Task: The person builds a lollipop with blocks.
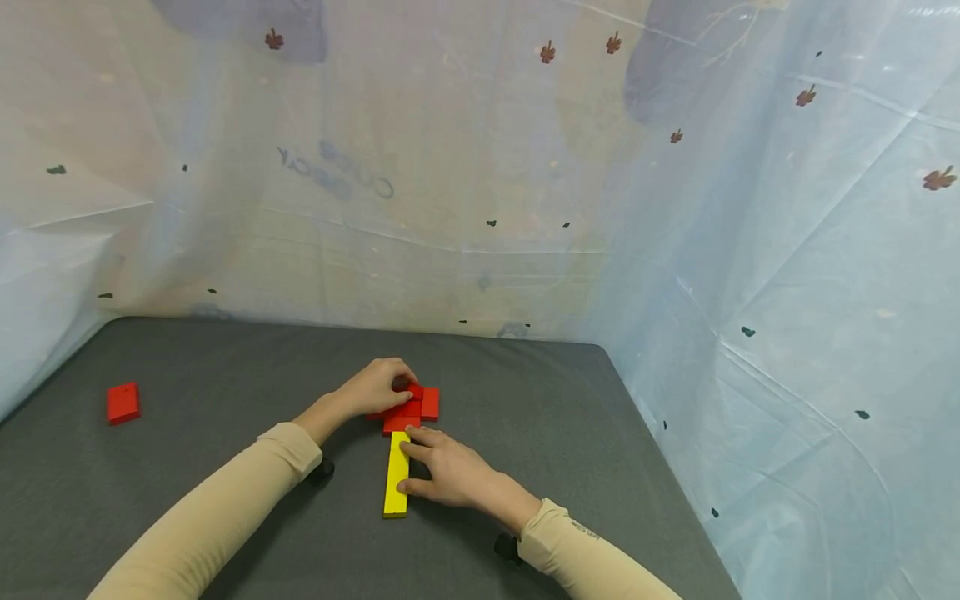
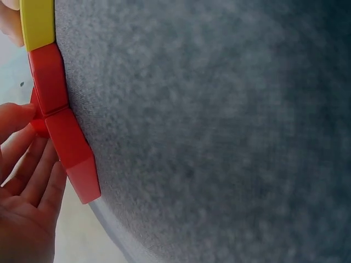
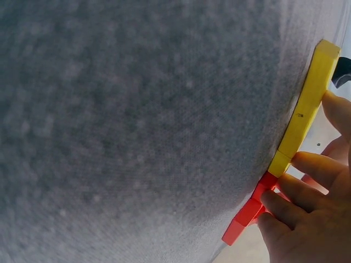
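Note:
Several red blocks (image 1: 431,403) lie grouped on the dark grey table, with a long yellow block (image 1: 394,487) in line on their near side. My left hand (image 1: 375,387) reaches over the red group and pinches a small red block (image 2: 38,126) between thumb and fingers; its fingers partly cover the blocks beneath. Along the yellow block's right side lies my right hand (image 1: 453,471), its fairly straight fingers and thumb touching it. In the right wrist view, a seam sets off a short yellow piece (image 3: 279,163) beside the red ones, and fingertips also reach the red blocks.
A separate red block (image 1: 123,403) lies far to the left on the table (image 1: 225,367). Pale plastic sheeting (image 1: 420,275) hangs behind the table and along its right side. Black wrist devices (image 1: 507,547) sit under both cuffs.

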Demonstrator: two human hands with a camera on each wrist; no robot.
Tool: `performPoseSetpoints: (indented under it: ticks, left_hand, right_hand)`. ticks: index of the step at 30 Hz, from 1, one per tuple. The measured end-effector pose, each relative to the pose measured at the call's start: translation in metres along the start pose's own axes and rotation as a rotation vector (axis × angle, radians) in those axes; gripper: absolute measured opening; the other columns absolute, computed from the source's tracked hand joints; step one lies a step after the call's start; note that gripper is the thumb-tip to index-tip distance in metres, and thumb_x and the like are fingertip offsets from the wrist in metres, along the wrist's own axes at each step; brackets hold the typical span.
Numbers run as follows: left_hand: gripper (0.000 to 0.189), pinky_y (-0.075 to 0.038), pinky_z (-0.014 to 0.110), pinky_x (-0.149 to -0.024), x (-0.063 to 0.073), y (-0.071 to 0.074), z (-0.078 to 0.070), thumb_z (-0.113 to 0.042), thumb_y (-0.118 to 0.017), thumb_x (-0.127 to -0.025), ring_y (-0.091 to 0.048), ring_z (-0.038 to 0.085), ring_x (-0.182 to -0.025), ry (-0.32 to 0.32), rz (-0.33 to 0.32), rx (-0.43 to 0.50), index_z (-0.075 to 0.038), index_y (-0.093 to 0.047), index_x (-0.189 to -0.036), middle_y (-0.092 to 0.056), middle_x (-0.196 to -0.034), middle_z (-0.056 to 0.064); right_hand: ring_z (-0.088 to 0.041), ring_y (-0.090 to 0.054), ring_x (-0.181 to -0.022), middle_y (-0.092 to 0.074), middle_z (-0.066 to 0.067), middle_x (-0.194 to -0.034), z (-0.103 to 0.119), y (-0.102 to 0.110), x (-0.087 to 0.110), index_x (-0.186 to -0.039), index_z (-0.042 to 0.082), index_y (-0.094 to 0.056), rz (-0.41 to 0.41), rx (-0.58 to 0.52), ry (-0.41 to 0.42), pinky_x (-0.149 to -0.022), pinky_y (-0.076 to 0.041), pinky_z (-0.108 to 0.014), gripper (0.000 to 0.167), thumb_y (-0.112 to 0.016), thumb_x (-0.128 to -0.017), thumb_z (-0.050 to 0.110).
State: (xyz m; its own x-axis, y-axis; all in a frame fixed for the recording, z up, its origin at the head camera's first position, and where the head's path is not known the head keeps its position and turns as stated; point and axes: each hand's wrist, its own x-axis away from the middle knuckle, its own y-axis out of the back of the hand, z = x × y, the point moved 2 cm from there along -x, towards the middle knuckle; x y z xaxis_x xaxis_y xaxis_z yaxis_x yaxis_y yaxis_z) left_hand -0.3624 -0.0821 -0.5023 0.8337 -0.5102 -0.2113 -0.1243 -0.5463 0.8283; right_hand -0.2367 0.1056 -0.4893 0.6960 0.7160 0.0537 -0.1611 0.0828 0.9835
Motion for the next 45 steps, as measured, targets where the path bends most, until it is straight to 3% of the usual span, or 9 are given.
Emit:
performPoseSetpoints:
  ticks: [8, 19, 31, 37, 45]
  left_hand:
    - [0.020, -0.058, 0.044, -0.091, 0.000, 0.000, -0.001, -0.015, -0.076, -0.096, -0.066, 0.023, -0.099, 0.022, 0.046, 0.003, -0.007, -0.077, -0.114, -0.070, -0.111, 0.007]
    - [0.024, -0.057, 0.045, -0.094, 0.000, -0.002, 0.000, -0.008, -0.069, -0.100, -0.066, 0.025, -0.104, -0.036, 0.095, -0.034, -0.009, -0.077, -0.123, -0.070, -0.113, 0.007]
    - [0.023, -0.055, 0.046, -0.098, 0.000, -0.001, 0.002, -0.008, -0.068, -0.101, -0.066, 0.027, -0.109, -0.006, 0.108, -0.015, -0.010, -0.076, -0.122, -0.070, -0.117, 0.007]
    - [0.024, -0.055, 0.047, -0.099, -0.006, -0.004, -0.001, -0.013, -0.068, -0.102, -0.066, 0.026, -0.111, -0.019, 0.116, -0.003, -0.011, -0.075, -0.125, -0.069, -0.121, 0.007]
    - [0.031, -0.053, 0.047, -0.102, -0.019, -0.012, -0.012, -0.022, -0.067, -0.104, -0.063, 0.027, -0.118, -0.002, 0.186, 0.006, -0.014, -0.071, -0.134, -0.067, -0.128, 0.006]
  right_hand:
    - [-0.021, -0.041, -0.150, -0.039, -0.006, -0.165, 0.000, 0.000, 0.000, -0.154, 0.013, -0.052, 0.008, -0.013, -0.011, -0.118, -0.039, -0.036, 0.065, -0.064, -0.102, 0.050]
    - [-0.022, -0.041, -0.150, -0.038, -0.007, -0.165, 0.000, -0.001, 0.000, -0.154, 0.013, -0.052, 0.006, -0.007, -0.008, -0.118, -0.040, -0.036, 0.065, -0.064, -0.102, 0.050]
    - [-0.022, -0.040, -0.150, -0.038, -0.007, -0.165, 0.001, 0.001, 0.001, -0.155, 0.013, -0.052, 0.007, -0.005, -0.005, -0.119, -0.039, -0.036, 0.065, -0.064, -0.102, 0.049]
    - [-0.023, -0.041, -0.150, -0.039, -0.008, -0.165, 0.002, 0.001, 0.000, -0.154, 0.012, -0.052, -0.001, 0.003, 0.005, -0.119, -0.039, -0.036, 0.065, -0.064, -0.102, 0.049]
    - [-0.022, -0.042, -0.149, -0.041, -0.008, -0.163, 0.001, 0.001, 0.001, -0.153, 0.012, -0.053, -0.004, 0.014, 0.015, -0.118, -0.039, -0.036, 0.064, -0.063, -0.103, 0.049]
